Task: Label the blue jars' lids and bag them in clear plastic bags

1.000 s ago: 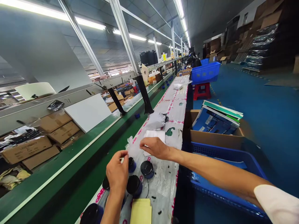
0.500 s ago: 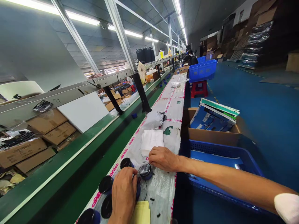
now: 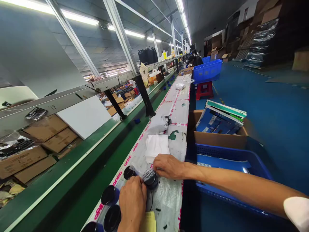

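A round jar [image 3: 150,179] with a dark lid stands on the bench between my hands, with clear plastic film [image 3: 138,169] over and beside it. My right hand [image 3: 167,166] pinches the film at the jar's right edge. At the jar's near left side, my left hand [image 3: 132,198] is closed on the film, its fingertips partly hidden. Just left of that hand are more blue jars with black lids: one jar [image 3: 129,172] behind it, another jar [image 3: 109,194] and a nearer jar [image 3: 112,217] beside it. Folded white sheets [image 3: 157,146] lie beyond my right hand.
A yellow paper pad [image 3: 149,222] lies near my left wrist. Farther along the bench is a white plastic bag [image 3: 158,125]. The green conveyor [image 3: 96,170] runs at left. At right stand a blue basket [image 3: 231,150] and a carton [image 3: 219,139] of printed sheets.
My left hand has moved right and forward, closer to the film-covered jar. The film now spreads to the jar's left. My right hand stays almost in place.
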`<action>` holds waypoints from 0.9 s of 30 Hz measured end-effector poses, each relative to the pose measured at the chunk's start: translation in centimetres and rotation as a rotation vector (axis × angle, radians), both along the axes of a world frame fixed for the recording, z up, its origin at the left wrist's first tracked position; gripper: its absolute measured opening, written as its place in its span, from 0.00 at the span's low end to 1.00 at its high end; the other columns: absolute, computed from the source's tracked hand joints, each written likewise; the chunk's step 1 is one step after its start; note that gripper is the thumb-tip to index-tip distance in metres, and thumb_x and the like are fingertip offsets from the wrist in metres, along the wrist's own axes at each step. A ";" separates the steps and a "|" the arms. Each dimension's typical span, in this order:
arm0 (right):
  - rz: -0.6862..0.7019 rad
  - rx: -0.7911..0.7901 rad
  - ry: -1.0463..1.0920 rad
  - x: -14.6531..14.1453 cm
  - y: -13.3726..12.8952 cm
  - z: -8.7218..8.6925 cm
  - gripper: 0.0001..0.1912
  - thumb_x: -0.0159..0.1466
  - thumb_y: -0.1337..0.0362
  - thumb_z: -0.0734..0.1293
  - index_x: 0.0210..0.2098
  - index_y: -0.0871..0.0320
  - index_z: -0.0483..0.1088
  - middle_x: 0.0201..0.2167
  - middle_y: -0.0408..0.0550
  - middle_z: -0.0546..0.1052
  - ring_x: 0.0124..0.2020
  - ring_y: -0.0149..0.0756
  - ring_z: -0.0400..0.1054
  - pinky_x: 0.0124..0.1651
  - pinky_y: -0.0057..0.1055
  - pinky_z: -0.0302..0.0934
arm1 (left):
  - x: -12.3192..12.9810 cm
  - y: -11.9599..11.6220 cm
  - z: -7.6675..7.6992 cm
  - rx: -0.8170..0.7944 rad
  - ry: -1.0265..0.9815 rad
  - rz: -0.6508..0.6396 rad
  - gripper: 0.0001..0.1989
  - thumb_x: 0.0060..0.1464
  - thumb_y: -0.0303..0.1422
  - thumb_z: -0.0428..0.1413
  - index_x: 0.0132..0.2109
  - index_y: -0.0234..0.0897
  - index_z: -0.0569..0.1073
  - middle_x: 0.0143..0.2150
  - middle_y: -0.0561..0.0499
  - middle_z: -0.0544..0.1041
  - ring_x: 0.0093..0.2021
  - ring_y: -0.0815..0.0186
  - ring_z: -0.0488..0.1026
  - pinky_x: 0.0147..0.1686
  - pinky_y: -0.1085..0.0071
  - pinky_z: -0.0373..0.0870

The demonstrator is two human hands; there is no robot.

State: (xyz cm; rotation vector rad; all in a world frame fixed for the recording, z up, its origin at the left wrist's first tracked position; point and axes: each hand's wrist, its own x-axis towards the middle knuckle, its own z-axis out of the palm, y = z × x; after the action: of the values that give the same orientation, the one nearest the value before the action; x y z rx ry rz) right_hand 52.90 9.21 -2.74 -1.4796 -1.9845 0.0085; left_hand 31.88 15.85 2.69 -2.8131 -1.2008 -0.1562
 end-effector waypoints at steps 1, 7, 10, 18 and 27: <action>0.012 0.009 -0.005 0.0 -0.1 -0.1 0.05 0.63 0.71 0.67 0.38 0.58 0.73 0.38 0.48 0.78 0.42 0.38 0.69 0.45 0.32 0.63 | -0.2 -0.1 -0.1 0.008 0.006 -0.013 0.11 0.60 0.28 0.49 0.37 0.39 0.76 0.36 0.47 0.80 0.39 0.56 0.78 0.36 0.64 0.63; 0.052 0.202 -0.156 0.4 -0.9 -1.3 0.07 0.66 0.72 0.63 0.37 0.57 0.71 0.39 0.48 0.78 0.39 0.36 0.69 0.43 0.32 0.60 | -1.0 -0.8 -0.9 0.124 0.007 -0.110 0.12 0.63 0.28 0.49 0.39 0.40 0.77 0.38 0.48 0.79 0.42 0.57 0.77 0.46 0.60 0.66; 0.063 0.295 -0.294 0.9 -1.2 -1.5 0.07 0.67 0.72 0.62 0.36 0.56 0.70 0.38 0.47 0.78 0.35 0.35 0.67 0.38 0.33 0.57 | -0.9 -1.4 -1.5 0.218 0.016 -0.169 0.13 0.64 0.27 0.48 0.38 0.40 0.77 0.38 0.48 0.79 0.43 0.56 0.76 0.53 0.55 0.64; 0.138 0.230 -0.571 0.3 -2.0 -0.4 0.08 0.70 0.70 0.62 0.34 0.56 0.69 0.33 0.48 0.74 0.34 0.38 0.64 0.35 0.36 0.53 | -0.5 -2.9 -3.6 0.345 0.081 -0.252 0.20 0.56 0.15 0.46 0.40 0.37 0.80 0.40 0.43 0.81 0.47 0.52 0.74 0.60 0.49 0.60; 0.089 -0.182 -0.092 -0.9 -0.4 2.3 0.03 0.63 0.71 0.68 0.33 0.59 0.73 0.29 0.46 0.77 0.29 0.35 0.67 0.30 0.31 0.54 | 0.8 -0.3 -2.1 0.008 -0.007 -0.117 0.13 0.60 0.24 0.48 0.36 0.39 0.77 0.35 0.47 0.82 0.40 0.56 0.78 0.46 0.61 0.67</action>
State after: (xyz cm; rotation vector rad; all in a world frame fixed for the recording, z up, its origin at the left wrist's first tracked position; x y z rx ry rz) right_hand 52.03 8.77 -0.41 -1.5266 -2.1711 0.1665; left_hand 32.71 15.57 0.55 -2.8785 -1.0345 -0.1773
